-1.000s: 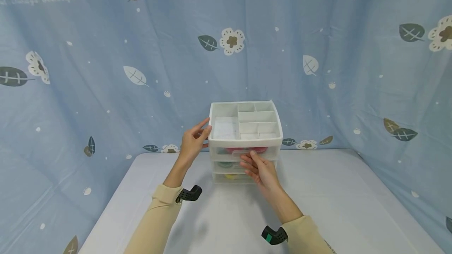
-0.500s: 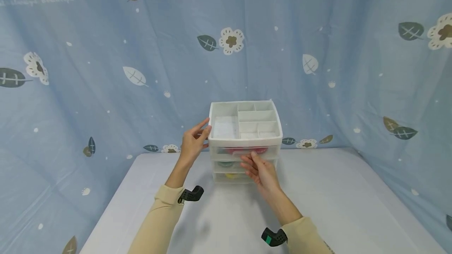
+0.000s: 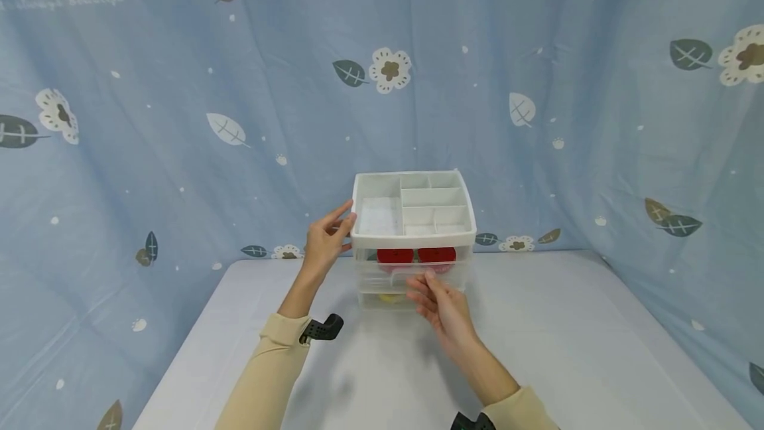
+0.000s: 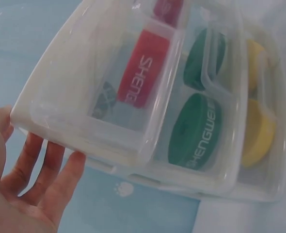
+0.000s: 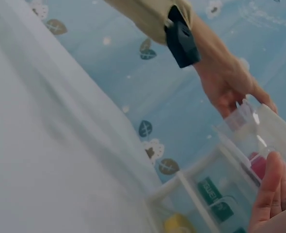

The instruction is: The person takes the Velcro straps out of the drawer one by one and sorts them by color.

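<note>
A white plastic drawer organizer (image 3: pixel 412 242) with a divided top tray stands at the table's back. My left hand (image 3: pixel 325 244) presses its left side, fingers spread along the wall in the left wrist view. My right hand (image 3: pixel 444 307) pinches the handle (image 3: pixel 401 276) of the clear top drawer, thumb uppermost. That drawer is partly pulled out, showing two red rolls (image 3: pixel 395 255) like tape, with white lettering in the left wrist view. Below, green rolls (image 4: pixel 196 131) sit in the middle drawer and yellow rolls (image 4: pixel 258 133) in the bottom one; both drawers are closed.
The organizer stands on a white-covered table (image 3: pixel 537 350). A blue curtain (image 3: pixel 286 85) printed with leaves and flowers hangs close behind it and along both sides. Black cameras (image 3: pixel 322 328) sit on both wrists.
The top drawer has slid out toward me, with my right hand on its handle moving slightly nearer. The red rolls now show from above. My left hand stays on the organizer's side.
</note>
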The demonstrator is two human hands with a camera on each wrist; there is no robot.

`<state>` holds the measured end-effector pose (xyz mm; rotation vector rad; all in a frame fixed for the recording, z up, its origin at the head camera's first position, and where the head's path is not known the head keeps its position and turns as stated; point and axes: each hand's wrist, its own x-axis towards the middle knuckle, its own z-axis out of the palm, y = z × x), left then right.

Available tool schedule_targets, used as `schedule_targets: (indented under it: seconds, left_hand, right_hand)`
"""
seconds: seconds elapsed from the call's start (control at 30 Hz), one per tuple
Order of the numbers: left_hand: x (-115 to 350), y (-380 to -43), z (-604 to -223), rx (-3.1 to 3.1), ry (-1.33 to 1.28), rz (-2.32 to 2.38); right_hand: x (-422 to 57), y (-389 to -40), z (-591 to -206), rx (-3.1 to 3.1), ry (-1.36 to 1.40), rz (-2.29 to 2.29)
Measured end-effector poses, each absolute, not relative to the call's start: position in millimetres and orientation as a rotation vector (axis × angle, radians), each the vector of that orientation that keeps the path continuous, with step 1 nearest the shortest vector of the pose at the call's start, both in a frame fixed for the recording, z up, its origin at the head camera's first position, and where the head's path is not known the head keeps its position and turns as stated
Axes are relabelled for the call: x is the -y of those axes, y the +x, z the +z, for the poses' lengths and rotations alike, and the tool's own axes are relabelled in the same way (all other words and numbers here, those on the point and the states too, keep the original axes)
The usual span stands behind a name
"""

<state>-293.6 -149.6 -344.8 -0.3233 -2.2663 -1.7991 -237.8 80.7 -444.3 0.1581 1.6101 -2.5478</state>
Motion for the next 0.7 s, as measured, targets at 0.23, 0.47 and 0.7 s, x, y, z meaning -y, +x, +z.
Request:
schedule_targets:
  seconds: [0.23, 0.47, 0.7]
  left_hand:
    - [150.8, -295.7, -346.0, 2.26, -0.326, -1.809]
    - [150.8, -295.3, -345.9, 2.253, -0.338, -1.823]
    - [154.1, -310.3, -359.5, 2.248, -0.342, -1.812]
  right_hand:
    - [-83.4, -219.9, -446.7, -1.622, 0.158, -2.538]
    - [-85.8, -206.1, -448.2, -1.596, 0.161, -2.531]
    - [-84.9, -198.3, -446.1, -1.563, 0.155, -2.557]
